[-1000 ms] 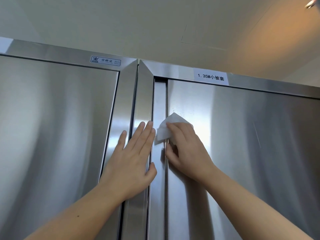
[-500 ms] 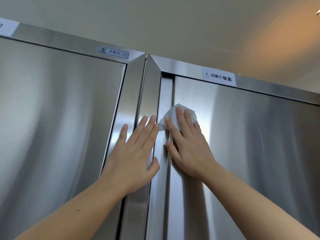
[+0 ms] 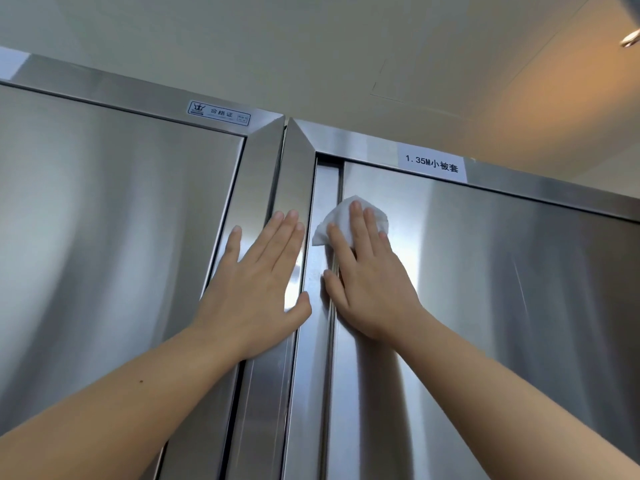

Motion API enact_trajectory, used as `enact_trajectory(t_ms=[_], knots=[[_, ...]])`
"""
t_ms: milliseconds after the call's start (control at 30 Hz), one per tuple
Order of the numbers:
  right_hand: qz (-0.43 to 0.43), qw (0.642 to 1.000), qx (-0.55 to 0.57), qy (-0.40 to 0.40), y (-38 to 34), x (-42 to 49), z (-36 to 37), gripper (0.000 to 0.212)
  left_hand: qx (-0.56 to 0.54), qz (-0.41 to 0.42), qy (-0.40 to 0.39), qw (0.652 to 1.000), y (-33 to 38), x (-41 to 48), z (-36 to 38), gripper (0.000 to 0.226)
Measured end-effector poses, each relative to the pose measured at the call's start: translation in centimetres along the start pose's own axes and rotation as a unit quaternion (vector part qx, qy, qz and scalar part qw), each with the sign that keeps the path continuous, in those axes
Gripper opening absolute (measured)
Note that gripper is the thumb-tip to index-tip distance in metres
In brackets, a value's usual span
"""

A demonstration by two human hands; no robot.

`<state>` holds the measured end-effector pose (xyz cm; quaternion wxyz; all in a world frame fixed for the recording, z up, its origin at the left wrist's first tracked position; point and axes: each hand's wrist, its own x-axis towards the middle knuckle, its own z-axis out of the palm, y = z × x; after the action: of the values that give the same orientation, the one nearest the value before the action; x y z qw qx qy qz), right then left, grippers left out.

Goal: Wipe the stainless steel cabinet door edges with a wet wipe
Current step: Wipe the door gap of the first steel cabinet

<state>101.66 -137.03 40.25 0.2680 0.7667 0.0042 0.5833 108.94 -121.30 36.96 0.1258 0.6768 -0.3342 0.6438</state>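
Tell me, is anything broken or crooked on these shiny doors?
Nothing looks broken or crooked. The right hand presses the wet wipe on the edge of the right door; the left hand rests on the frame. One thin pale streak marks that door: scratch or glare, unclear.

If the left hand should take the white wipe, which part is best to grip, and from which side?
Pinch the bunched corner of the wet wipe that sticks out left of the right hand, over the door edge. Come from the left: that corner looks free, while the rest lies pressed flat under straight fingers. The left hand rests flat on the cabinet frame beside it.
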Motion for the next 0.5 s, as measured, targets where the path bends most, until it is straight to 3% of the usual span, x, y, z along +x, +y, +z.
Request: enact_trajectory(t_ms=[267,500], knots=[[0.078,0.996,-0.027,0.016,1.2,6.1,-0.8,0.061,-0.003,-0.002,0.004,1.0,-0.2,0.0,0.3,0.071],[0.083,0.996,-0.02,0.036,-0.3,4.2,0.1,0.056,0.003,0.0,-0.005,1.0,0.0,-0.1,0.1,0.071]])
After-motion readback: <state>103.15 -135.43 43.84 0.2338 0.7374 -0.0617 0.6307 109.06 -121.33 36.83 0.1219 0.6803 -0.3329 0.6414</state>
